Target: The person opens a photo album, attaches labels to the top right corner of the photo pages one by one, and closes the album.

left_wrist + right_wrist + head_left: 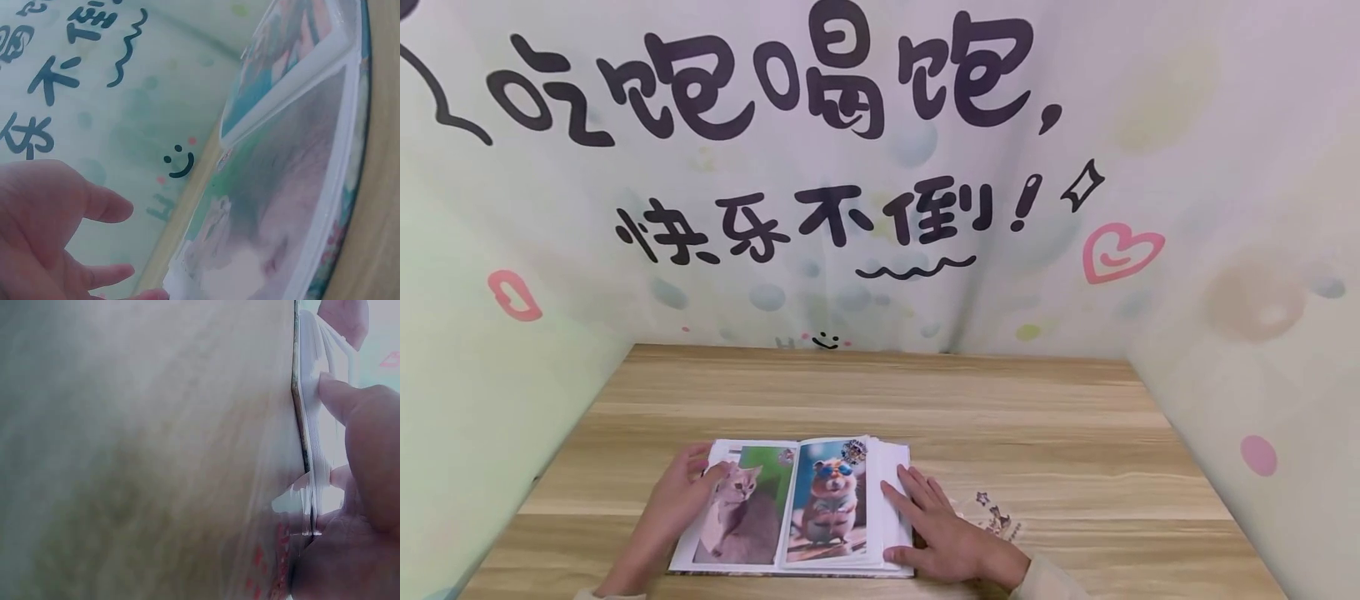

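A photo album (895, 525) lies spread on the wooden table. Its left page carries a cat photo (741, 521); on the right page is a photo of a hamster in sunglasses (829, 508). At the album's left edge is my left hand (681, 496), thumb toward the page. The left wrist view shows that hand's fingers (109, 206) spread and loose, nothing held. My right hand (947, 533) rests along the right margin with fairly straight fingers. In the right wrist view the thumb (340, 400) touches the edges of the stacked pages (310, 412).
A clear sheet with printed figures (997, 521) lies on the table beside the right hand, partly covered by it. The wooden table (880, 392) meets a printed cloth backdrop (880, 308) behind, with pale cloth walls on both sides.
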`<action>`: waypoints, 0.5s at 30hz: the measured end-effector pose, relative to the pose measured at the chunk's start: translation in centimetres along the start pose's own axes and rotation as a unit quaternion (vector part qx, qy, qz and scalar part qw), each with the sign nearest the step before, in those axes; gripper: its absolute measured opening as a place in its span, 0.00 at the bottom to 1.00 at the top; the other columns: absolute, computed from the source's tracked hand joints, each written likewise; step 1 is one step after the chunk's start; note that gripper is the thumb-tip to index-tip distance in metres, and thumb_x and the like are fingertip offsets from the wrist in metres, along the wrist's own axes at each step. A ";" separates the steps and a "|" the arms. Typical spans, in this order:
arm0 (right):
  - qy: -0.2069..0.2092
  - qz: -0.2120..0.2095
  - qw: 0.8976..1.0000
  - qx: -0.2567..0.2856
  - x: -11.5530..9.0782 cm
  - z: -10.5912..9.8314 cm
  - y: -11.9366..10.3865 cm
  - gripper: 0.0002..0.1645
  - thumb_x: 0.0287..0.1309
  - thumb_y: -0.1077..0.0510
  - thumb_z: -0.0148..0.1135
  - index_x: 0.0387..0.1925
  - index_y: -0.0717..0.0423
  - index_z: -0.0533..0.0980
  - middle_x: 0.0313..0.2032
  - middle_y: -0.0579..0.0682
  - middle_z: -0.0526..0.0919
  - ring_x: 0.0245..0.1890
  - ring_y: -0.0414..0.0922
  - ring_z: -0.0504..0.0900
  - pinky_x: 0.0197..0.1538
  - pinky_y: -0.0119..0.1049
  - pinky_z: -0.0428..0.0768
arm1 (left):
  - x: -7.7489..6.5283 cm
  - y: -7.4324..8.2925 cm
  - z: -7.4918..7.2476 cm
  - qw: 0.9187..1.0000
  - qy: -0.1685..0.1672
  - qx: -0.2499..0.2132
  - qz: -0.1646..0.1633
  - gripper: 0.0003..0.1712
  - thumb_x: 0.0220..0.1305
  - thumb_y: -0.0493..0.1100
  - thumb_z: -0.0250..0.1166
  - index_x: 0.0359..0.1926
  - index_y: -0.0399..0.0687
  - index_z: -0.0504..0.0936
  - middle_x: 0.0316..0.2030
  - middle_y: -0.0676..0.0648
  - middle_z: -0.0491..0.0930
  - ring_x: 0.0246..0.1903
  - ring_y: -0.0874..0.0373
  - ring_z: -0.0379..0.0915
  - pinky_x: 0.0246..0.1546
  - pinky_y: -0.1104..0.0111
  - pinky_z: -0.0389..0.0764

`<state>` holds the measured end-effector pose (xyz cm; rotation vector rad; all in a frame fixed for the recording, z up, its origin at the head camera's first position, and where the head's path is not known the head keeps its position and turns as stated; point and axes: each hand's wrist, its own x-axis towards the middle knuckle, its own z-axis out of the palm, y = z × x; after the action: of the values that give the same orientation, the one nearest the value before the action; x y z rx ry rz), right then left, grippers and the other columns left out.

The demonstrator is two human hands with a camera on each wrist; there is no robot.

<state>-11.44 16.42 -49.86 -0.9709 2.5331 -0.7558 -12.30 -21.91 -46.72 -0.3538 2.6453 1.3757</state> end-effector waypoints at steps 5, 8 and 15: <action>0.000 0.000 1.000 0.006 -0.1 -0.1 -0.1 0.50 0.66 0.32 0.53 0.78 0.49 0.48 0.78 0.61 0.41 0.77 0.60 0.38 0.73 0.64 0.42 | 0.0 -0.1 -0.3 0.999 -0.010 -0.034 -0.016 0.37 0.73 0.52 0.55 0.72 0.36 0.55 0.65 0.24 0.64 0.61 0.29 0.66 0.55 0.46 0.74; -0.001 0.001 1.000 0.010 -0.1 -0.1 -0.1 0.50 0.66 0.32 0.53 0.79 0.48 0.48 0.78 0.60 0.41 0.77 0.60 0.38 0.73 0.64 0.42 | -0.1 -0.1 -0.4 0.999 -0.017 -0.042 -0.020 0.38 0.73 0.52 0.55 0.73 0.36 0.54 0.65 0.24 0.63 0.61 0.29 0.65 0.55 0.45 0.74; 0.007 -0.002 1.000 0.003 0.0 0.1 0.1 0.50 0.65 0.32 0.54 0.78 0.49 0.49 0.78 0.60 0.42 0.77 0.60 0.39 0.72 0.64 0.42 | 0.0 -0.4 -0.5 0.998 -0.013 -0.051 -0.030 0.39 0.73 0.53 0.55 0.74 0.37 0.53 0.66 0.24 0.63 0.59 0.31 0.69 0.49 0.55 0.79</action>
<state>-11.48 16.43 -50.00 -0.9723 2.5408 -0.7729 -12.17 -22.52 -46.73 -0.4196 2.5277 1.4907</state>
